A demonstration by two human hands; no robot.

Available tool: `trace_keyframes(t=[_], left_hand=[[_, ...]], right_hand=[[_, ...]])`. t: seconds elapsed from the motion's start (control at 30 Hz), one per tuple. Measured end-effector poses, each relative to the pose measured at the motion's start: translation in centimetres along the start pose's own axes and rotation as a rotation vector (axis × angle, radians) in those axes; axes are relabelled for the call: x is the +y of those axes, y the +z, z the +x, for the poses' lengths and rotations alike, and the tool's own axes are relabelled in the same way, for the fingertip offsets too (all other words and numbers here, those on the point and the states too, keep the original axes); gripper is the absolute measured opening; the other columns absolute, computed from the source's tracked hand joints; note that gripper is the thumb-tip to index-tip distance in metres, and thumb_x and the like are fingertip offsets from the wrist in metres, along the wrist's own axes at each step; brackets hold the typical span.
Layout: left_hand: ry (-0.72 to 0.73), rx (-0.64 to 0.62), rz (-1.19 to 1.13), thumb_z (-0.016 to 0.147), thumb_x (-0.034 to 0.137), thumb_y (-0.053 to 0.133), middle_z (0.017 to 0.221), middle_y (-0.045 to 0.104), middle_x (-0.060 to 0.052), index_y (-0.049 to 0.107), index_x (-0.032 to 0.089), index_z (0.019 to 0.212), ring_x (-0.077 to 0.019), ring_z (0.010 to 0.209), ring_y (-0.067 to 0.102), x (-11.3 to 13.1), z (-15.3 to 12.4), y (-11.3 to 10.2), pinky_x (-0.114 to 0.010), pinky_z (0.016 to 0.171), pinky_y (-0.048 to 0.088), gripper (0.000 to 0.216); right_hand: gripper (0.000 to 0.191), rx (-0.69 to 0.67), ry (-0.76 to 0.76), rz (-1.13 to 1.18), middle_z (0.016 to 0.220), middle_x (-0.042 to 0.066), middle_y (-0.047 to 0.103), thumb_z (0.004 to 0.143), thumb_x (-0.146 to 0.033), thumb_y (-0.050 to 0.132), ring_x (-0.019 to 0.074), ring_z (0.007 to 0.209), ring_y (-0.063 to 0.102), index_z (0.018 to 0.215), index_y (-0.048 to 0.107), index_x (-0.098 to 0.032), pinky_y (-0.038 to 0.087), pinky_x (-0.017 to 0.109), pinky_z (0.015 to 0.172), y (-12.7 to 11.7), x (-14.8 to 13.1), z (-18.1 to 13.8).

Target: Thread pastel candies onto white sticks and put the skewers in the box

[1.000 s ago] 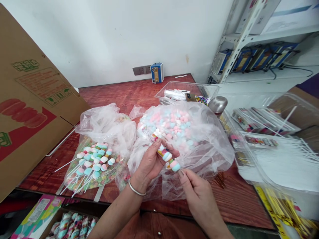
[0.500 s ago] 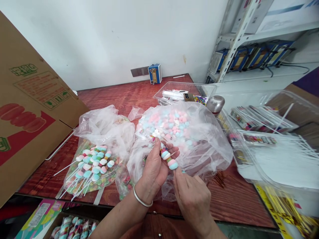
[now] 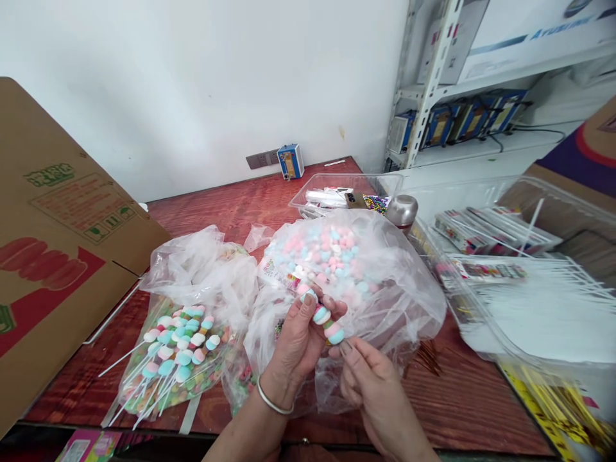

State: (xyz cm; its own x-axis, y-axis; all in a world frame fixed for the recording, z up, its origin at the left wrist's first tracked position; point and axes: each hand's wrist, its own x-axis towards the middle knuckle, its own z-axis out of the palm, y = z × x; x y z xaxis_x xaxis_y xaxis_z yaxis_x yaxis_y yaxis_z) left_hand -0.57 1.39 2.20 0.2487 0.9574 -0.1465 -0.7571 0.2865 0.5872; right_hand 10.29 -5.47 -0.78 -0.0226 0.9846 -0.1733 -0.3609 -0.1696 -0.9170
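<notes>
My left hand (image 3: 301, 340), with a silver bangle on the wrist, is closed around a candy skewer (image 3: 323, 319) of pink, white and blue marshmallow pieces. My right hand (image 3: 368, 382) pinches the skewer's lower end just below the last candy. Both hands are over a clear plastic bag of loose pink, blue and white marshmallows (image 3: 337, 256). To the left, a pile of finished skewers (image 3: 178, 343) with white sticks lies on another clear bag.
A red wooden table (image 3: 231, 202) holds everything. A large cardboard box (image 3: 58, 237) leans at the left. Clear plastic trays (image 3: 346, 192) and a tub of white sticks (image 3: 539, 301) lie at the right, with a metal flask (image 3: 402, 212) between. Metal shelving (image 3: 433, 83) stands behind.
The camera has tilted and shifted, so the scene sits lower and leftward. My hands have drawn closer together on the skewer, and my right fingers have closed up on its lower end.
</notes>
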Motion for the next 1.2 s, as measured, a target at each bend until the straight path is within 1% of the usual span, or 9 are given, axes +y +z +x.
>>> trace_keyframes(t=[0.13, 0.23, 0.3, 0.47, 0.57, 0.7, 0.8, 0.97, 1.2], left_hand=[[-0.014, 0.104, -0.029, 0.089, 0.038, 0.063, 0.084, 0.065, -0.003, 0.064, 0.015, 0.091, -0.0192, 0.091, 0.067, -0.3, 0.0, 1.0, -0.038, 0.094, 0.051, 0.023], [-0.043, 0.142, -0.089, 0.09, 0.038, 0.063, 0.084, 0.065, -0.003, 0.064, 0.015, 0.088, -0.0188, 0.09, 0.067, -0.3, -0.1, 1.7, -0.037, 0.091, 0.052, 0.023], [-0.059, 0.138, -0.114, 0.089, 0.04, 0.063, 0.084, 0.065, -0.003, 0.064, 0.015, 0.089, -0.0184, 0.087, 0.068, -0.2, -0.2, 1.9, -0.037, 0.089, 0.054, 0.025], [-0.073, 0.002, -0.1, 0.085, 0.04, 0.068, 0.088, 0.068, -0.004, 0.067, 0.015, 0.099, -0.0207, 0.092, 0.068, -0.1, -0.1, 1.1, -0.037, 0.091, 0.053, 0.028], [-0.125, -0.042, -0.105, 0.088, 0.044, 0.064, 0.09, 0.069, -0.005, 0.066, 0.016, 0.108, -0.0211, 0.091, 0.069, -0.2, 0.3, 0.4, -0.04, 0.092, 0.052, 0.035], [-0.011, -0.012, 0.0, 0.086, 0.02, 0.067, 0.123, 0.065, -0.005, 0.059, 0.027, 0.123, -0.0223, 0.11, 0.064, 0.0, 0.8, 0.1, -0.043, 0.098, 0.049, 0.039], [0.037, -0.01, 0.022, 0.078, 0.007, 0.071, 0.119, 0.066, -0.003, 0.062, 0.026, 0.117, -0.0208, 0.109, 0.064, 0.7, 1.1, 0.1, -0.043, 0.101, 0.047, 0.045], [0.027, 0.046, -0.039, 0.086, 0.018, 0.067, 0.092, 0.068, -0.001, 0.066, 0.016, 0.099, -0.0163, 0.093, 0.069, 1.4, 1.1, 0.8, -0.04, 0.104, 0.047, 0.014], [0.024, 0.196, -0.144, 0.095, 0.02, 0.053, 0.105, 0.071, -0.007, 0.066, 0.014, 0.09, -0.0225, 0.113, 0.064, 0.3, 0.6, 2.0, -0.043, 0.106, 0.047, 0.015]], right_hand=[[0.016, 0.246, -0.768, -0.841, 0.065, 0.002, 0.063, 0.096, -0.02, 0.053, 0.0126, 0.054, 0.053, 0.09, 0.067, -0.014, 0.035, 0.027, 0.054, -0.5, 0.3, 0.5], [0.017, 0.318, -1.036, -1.083, 0.068, 0.003, 0.069, 0.094, -0.012, 0.055, 0.0141, 0.054, 0.054, 0.106, 0.067, -0.012, 0.035, 0.03, 0.058, -0.8, 0.4, 0.7], [0.013, 0.304, -0.952, -0.987, 0.064, 0.003, 0.066, 0.094, -0.016, 0.057, 0.0139, 0.052, 0.053, 0.099, 0.069, -0.013, 0.034, 0.03, 0.056, -0.7, 0.3, 0.8], [0.037, -0.025, -0.043, 0.067, 0.045, -0.011, 0.029, 0.095, -0.049, 0.05, 0.0068, 0.035, 0.023, 0.076, 0.059, -0.019, 0.022, 0.022, 0.038, 0.4, -0.4, 0.4], [0.035, -0.16, 0.196, 0.471, 0.044, -0.015, 0.019, 0.089, -0.053, 0.059, 0.0037, 0.034, 0.012, 0.079, 0.059, -0.02, 0.021, 0.02, 0.037, 0.8, -0.4, 0.3], [0.042, -0.03, 0.112, 0.321, 0.047, -0.013, 0.027, 0.083, -0.058, 0.066, 0.0033, 0.038, 0.017, 0.079, 0.06, -0.017, 0.016, 0.018, 0.038, 0.2, 0.9, 0.6], [0.042, 0.05, -0.017, 0.028, 0.049, -0.011, 0.029, 0.087, -0.059, 0.059, 0.0058, 0.041, 0.021, 0.079, 0.058, -0.018, 0.016, 0.02, 0.039, -0.9, 1.3, 0.7], [0.035, 0.124, -0.306, -0.405, 0.059, -0.005, 0.039, 0.096, -0.044, 0.049, 0.01, 0.053, 0.036, 0.072, 0.055, -0.019, 0.03, 0.022, 0.048, -1.6, -0.2, 0.4], [0.026, 0.261, -0.498, -0.734, 0.06, -0.004, 0.055, 0.1, -0.03, 0.045, 0.0108, 0.049, 0.049, 0.085, 0.061, -0.018, 0.036, 0.021, 0.048, -1.2, 0.0, -0.3]])
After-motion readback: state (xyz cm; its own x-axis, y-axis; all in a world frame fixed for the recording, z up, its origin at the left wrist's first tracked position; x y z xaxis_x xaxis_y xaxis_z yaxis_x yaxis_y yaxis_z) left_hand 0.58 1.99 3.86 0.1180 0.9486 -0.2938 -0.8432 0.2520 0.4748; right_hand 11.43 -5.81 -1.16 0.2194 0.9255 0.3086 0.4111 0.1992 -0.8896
